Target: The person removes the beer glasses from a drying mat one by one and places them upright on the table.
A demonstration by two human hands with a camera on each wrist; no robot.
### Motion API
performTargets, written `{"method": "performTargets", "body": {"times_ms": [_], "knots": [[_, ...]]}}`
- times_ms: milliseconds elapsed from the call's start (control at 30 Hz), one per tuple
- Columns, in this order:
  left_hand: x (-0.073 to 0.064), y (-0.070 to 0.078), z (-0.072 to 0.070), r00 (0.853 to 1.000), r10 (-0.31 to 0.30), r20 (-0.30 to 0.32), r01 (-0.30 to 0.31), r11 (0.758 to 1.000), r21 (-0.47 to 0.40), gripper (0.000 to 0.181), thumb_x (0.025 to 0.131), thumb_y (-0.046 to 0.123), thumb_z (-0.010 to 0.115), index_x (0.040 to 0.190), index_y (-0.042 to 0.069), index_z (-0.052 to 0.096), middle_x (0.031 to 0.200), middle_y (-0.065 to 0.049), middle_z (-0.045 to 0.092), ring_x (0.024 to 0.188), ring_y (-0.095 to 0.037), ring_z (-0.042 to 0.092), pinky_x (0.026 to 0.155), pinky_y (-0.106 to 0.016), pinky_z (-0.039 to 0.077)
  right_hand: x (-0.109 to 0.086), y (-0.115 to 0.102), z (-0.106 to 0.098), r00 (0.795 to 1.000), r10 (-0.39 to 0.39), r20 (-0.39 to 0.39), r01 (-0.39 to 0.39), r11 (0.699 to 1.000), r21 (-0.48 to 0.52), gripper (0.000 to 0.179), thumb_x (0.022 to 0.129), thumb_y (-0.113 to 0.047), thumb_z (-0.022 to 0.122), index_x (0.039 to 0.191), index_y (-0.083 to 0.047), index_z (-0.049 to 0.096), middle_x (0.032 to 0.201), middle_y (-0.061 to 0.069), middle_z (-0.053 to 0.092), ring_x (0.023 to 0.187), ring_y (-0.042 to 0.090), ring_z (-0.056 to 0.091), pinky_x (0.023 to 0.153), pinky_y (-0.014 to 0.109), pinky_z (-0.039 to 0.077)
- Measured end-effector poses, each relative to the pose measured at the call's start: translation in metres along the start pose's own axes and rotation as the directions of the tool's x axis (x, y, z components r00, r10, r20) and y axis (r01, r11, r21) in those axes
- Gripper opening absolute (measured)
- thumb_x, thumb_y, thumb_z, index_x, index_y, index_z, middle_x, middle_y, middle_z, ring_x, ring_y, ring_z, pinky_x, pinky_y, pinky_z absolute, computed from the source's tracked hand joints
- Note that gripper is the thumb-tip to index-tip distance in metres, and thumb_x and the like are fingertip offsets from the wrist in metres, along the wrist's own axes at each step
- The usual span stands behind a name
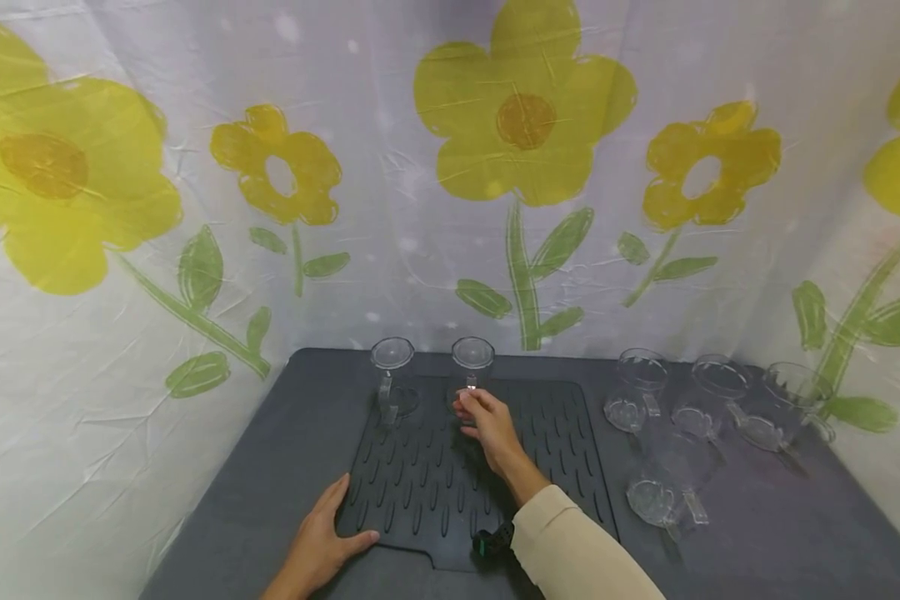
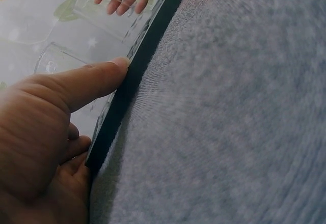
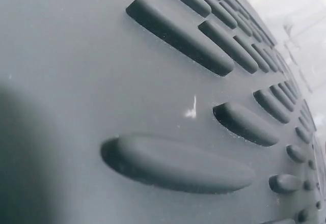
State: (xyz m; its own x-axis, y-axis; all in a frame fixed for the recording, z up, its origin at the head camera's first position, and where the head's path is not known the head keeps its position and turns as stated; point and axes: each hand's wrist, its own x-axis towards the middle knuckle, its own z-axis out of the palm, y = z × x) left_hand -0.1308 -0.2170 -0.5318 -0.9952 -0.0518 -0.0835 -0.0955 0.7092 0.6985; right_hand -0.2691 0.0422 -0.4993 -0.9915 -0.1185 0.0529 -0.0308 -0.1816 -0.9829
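Note:
A dark ribbed drying mat (image 1: pixel 420 492) lies on the table. Two clear glass mugs stand upside down near its far edge. My right hand (image 1: pixel 487 425) is at the nearer-to-centre mug (image 1: pixel 472 354), its thumb and forefinger pinching the handle. To its left stands the other mug (image 1: pixel 392 354), apart from both hands. My left hand (image 1: pixel 318 537) holds the mat's front left corner, with the thumb on the front edge and fingers along the left side. In the left wrist view the thumb (image 2: pixel 97 81) touches that edge. Only mat ridges (image 3: pixel 178 163) appear in the right wrist view.
On the right of the grey table (image 1: pixel 217 517), several clear mugs stand upright, among them a front mug (image 1: pixel 667 492) and a far right mug (image 1: pixel 787 408). A flowered curtain (image 1: pixel 390 250) closes off the back and sides.

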Motion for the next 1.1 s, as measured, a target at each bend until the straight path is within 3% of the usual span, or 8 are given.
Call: {"method": "performTargets", "body": {"times_ms": [200,333,433,567,667,967,1100], "knots": [[0.001,0.002,0.002,1.0,0.018,0.006,-0.018,1.0,-0.003,0.111,0.068,0.045,0.086,0.149,-0.005,0.03,0.147,-0.029,0.032,0.131,-0.049,0.032,0.1,-0.064,0.033,-0.001,0.005,-0.004,0.997,-0.07,-0.025,0.069,0.997,-0.039,0.029,0.101,-0.016,0.055,0.108,0.012,0.06,0.1,0.019,0.066,0.097,0.039,0.062,0.082,0.048,0.054],[0.001,0.003,0.004,1.0,0.015,0.007,-0.015,1.0,-0.007,0.11,0.067,0.044,0.087,0.148,-0.005,0.03,0.147,-0.029,0.032,0.131,-0.049,0.032,0.1,-0.063,0.034,-0.002,0.005,-0.008,0.997,-0.07,-0.027,0.069,0.997,-0.028,0.023,0.1,-0.012,0.056,0.103,0.01,0.061,0.096,0.017,0.066,0.09,0.03,0.064,0.079,0.044,0.056],[0.002,0.003,0.003,1.0,0.013,0.009,-0.013,1.0,-0.005,0.11,0.067,0.043,0.087,0.148,-0.004,0.03,0.147,-0.029,0.032,0.131,-0.048,0.032,0.1,-0.063,0.033,-0.005,0.002,-0.01,0.998,-0.061,-0.008,0.061,0.998,-0.022,0.023,0.1,-0.011,0.055,0.102,0.011,0.06,0.096,0.019,0.065,0.088,0.028,0.064,0.079,0.047,0.055],[0.002,0.004,0.002,1.0,0.006,0.015,-0.006,1.0,-0.004,0.11,0.067,0.043,0.087,0.149,-0.005,0.03,0.147,-0.029,0.032,0.131,-0.048,0.032,0.1,-0.063,0.033,-0.01,-0.004,-0.013,0.998,-0.049,0.03,0.049,0.999,-0.014,0.024,0.101,-0.01,0.053,0.104,0.013,0.058,0.097,0.022,0.064,0.093,0.036,0.063,0.083,0.053,0.053],[0.002,0.004,0.001,1.0,0.006,0.014,-0.006,1.0,-0.006,0.11,0.067,0.043,0.087,0.148,-0.005,0.03,0.147,-0.029,0.032,0.131,-0.048,0.032,0.101,-0.063,0.032,-0.015,-0.011,-0.013,0.998,-0.046,0.041,0.047,0.999,-0.02,0.025,0.1,-0.012,0.054,0.104,0.012,0.059,0.096,0.02,0.064,0.096,0.04,0.062,0.083,0.052,0.053],[0.001,0.001,-0.001,1.0,0.003,0.007,-0.002,1.0,-0.014,0.111,0.067,0.043,0.087,0.148,-0.005,0.03,0.147,-0.029,0.032,0.131,-0.049,0.031,0.101,-0.063,0.032,-0.039,-0.042,-0.015,0.995,-0.076,0.065,0.077,0.997,-0.015,0.022,0.1,-0.013,0.055,0.1,0.008,0.061,0.093,0.016,0.065,0.091,0.032,0.064,0.08,0.045,0.055],[0.001,0.0,-0.001,1.0,-0.015,0.011,0.015,1.0,-0.018,0.112,0.066,0.045,0.087,0.149,-0.004,0.029,0.148,-0.028,0.032,0.132,-0.048,0.031,0.101,-0.064,0.032,-0.051,-0.055,-0.02,0.992,-0.088,0.093,0.091,0.995,-0.036,0.021,0.1,-0.014,0.055,0.101,0.006,0.062,0.095,0.016,0.064,0.096,0.037,0.062,0.083,0.044,0.055]]}}
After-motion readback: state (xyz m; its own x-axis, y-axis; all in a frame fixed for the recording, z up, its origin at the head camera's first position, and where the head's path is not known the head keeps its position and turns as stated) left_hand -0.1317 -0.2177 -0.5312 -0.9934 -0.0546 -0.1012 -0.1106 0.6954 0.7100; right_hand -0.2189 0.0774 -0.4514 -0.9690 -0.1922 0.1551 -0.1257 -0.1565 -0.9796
